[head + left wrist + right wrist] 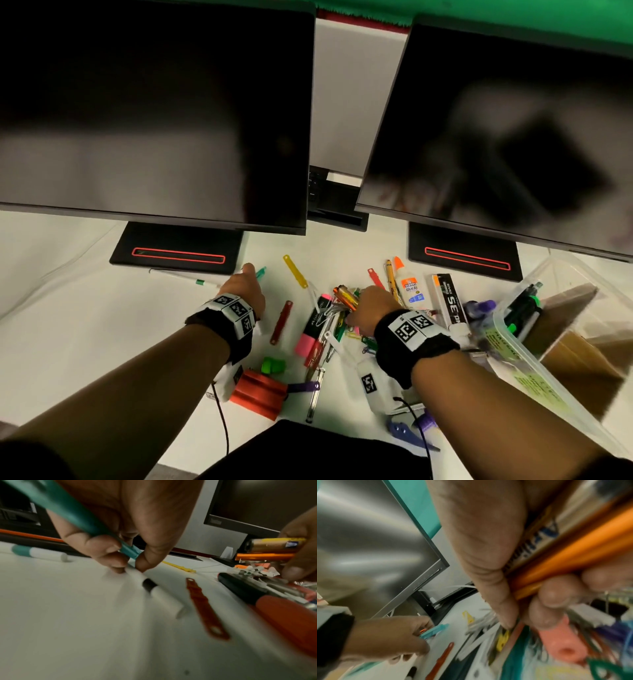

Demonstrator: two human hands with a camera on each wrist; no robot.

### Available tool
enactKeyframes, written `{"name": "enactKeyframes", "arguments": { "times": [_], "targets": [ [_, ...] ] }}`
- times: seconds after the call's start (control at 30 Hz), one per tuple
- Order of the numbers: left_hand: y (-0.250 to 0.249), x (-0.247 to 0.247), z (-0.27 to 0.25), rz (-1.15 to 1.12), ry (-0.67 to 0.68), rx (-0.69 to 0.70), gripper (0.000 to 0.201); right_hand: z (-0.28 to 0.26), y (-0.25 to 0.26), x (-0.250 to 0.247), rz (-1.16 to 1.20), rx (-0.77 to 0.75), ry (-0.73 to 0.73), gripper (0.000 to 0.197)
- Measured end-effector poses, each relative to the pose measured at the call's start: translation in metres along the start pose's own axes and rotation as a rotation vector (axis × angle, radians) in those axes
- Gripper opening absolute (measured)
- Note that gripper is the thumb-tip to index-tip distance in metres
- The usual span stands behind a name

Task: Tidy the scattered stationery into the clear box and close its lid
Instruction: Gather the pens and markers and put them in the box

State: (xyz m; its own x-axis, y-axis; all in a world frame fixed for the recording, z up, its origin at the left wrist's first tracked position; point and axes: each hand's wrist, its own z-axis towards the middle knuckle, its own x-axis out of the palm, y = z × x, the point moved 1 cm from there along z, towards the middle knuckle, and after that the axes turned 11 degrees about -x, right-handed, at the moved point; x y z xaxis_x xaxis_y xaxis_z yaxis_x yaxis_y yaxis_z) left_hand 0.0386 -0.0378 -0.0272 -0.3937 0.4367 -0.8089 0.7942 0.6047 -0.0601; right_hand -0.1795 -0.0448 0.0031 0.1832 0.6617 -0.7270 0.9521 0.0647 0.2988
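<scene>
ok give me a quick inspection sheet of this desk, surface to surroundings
Surface: white desk, stationery scattered across its middle.
Job's things: clear box at right, lid open, markers inside; glue bottle, pink highlighter, red strip outside it.
Clutter: red ridged block, cardboard box.
Hands: left hand grips a teal pen and pinches a white marker; right hand holds orange pens.
Cables: black wrist cable.
Surroundings: two dark monitors.

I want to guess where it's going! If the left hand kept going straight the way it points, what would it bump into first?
Probably the black monitor base. The left hand, gripping a teal pen, points away from the person toward it, with bare white desk between. How far off the base lies is hard to judge.
</scene>
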Motion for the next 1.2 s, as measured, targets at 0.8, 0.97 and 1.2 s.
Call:
{"name": "enactKeyframes", "arguments": {
  "times": [0.8, 0.97, 1.2],
  "targets": [
    [0.057, -0.032, 0.018, 0.452, -0.199, 0.164, 0.027, 0.001, 0.002, 0.017, 0.238, 0.148, -0.125, 0.037],
    [0.056, -0.031, 0.018, 0.503, -0.228, 0.165, 0.026, 0.005, -0.012, 0.002, 0.367, 0.182, -0.284, 0.02],
    [0.051, -0.036, 0.016, 0.479, -0.201, 0.209, 0.022, 0.009, -0.044, -0.018, 0.3, 0.299, -0.463, 0.029]
  ]
}}
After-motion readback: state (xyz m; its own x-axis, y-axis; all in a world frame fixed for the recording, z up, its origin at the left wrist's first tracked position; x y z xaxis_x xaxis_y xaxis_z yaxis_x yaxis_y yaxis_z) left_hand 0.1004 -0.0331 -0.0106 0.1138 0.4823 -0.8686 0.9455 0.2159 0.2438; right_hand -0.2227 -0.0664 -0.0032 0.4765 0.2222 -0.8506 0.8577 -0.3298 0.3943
